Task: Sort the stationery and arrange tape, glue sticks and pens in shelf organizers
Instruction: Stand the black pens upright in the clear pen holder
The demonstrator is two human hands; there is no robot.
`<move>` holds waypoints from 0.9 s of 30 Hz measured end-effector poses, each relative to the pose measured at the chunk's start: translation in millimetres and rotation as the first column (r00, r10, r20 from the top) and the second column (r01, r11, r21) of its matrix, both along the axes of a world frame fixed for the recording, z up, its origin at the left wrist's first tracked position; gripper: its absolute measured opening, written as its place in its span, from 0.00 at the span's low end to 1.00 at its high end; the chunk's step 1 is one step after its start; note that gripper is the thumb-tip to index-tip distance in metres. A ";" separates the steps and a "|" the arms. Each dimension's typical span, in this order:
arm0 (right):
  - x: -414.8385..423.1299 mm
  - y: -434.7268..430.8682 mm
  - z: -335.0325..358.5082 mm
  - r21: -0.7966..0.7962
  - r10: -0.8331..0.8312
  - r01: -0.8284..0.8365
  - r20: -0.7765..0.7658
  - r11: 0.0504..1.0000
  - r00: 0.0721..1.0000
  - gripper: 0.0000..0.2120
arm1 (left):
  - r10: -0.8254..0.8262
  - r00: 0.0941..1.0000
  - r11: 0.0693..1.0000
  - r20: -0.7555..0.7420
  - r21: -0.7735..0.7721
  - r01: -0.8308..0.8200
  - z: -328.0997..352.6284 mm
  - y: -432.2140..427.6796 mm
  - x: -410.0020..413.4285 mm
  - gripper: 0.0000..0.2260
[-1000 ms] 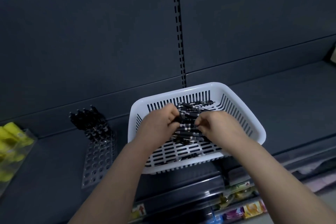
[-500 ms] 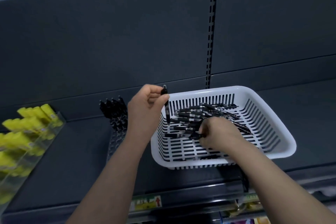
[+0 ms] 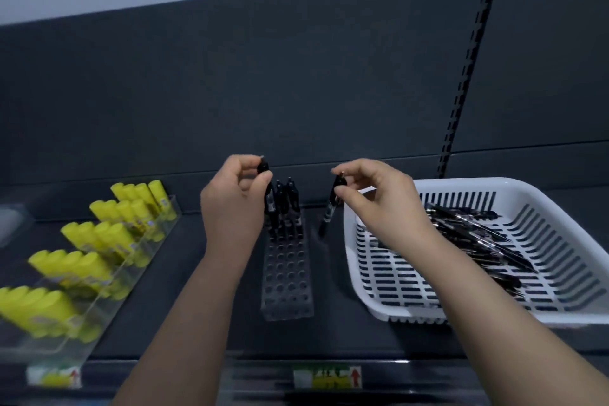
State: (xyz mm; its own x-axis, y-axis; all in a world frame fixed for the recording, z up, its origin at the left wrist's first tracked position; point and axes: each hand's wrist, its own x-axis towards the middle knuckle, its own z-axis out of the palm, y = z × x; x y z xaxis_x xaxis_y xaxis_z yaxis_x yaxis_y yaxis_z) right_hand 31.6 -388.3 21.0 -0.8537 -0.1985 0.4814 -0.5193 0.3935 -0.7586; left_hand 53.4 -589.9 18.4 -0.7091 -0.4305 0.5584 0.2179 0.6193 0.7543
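Head view: two hands are raised over a dark shelf (image 3: 197, 323), each pinching one black pen by its top end. The left hand (image 3: 234, 204) holds its pen (image 3: 268, 198) upright over the back rows of one perforated pen holder (image 3: 288, 273). At least two more pens (image 3: 286, 199) stand there; others may be hidden. The right hand (image 3: 379, 204) holds a second pen (image 3: 330, 211), tilted, between the holder and one white slotted basket (image 3: 560, 194). A loose pile of black pens (image 3: 478, 241) lies in the basket, too tangled to count. On the left, yellow glue sticks (image 3: 99, 241) stand in four rows in a clear tiered organizer (image 3: 158, 234).
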 end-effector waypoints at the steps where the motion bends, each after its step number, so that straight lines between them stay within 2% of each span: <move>1: -0.6 -9.1 -3.2 0.025 0.005 -0.005 -0.002 1.000 1.000 0.09 | 0.030 0.999 0.999 0.023 -0.043 -0.029 -3.6 -7.2 1.2 0.07; 5: -2.8 -37.2 -15.9 0.073 -0.007 0.006 0.019 0.997 1.000 0.09 | 0.054 0.996 0.996 0.073 -0.075 -0.049 -16.8 -27.7 -0.5 0.07; 17: -12.5 -69.9 -24.0 -0.010 -0.057 0.057 0.030 0.998 0.998 0.13 | -0.047 0.971 0.992 0.235 -0.103 0.073 -52.9 -44.8 -15.8 0.05; 23: -20.0 -85.2 -29.4 -0.016 -0.073 0.074 0.053 0.997 0.996 0.11 | -0.131 0.965 0.987 0.229 -0.057 0.147 -60.9 -47.2 -15.8 0.08; 27: -25.5 -99.5 -28.5 -0.008 -0.069 0.069 0.047 0.998 0.997 0.11 | -0.166 0.946 0.985 0.278 0.008 0.170 -63.8 -61.1 -12.7 0.13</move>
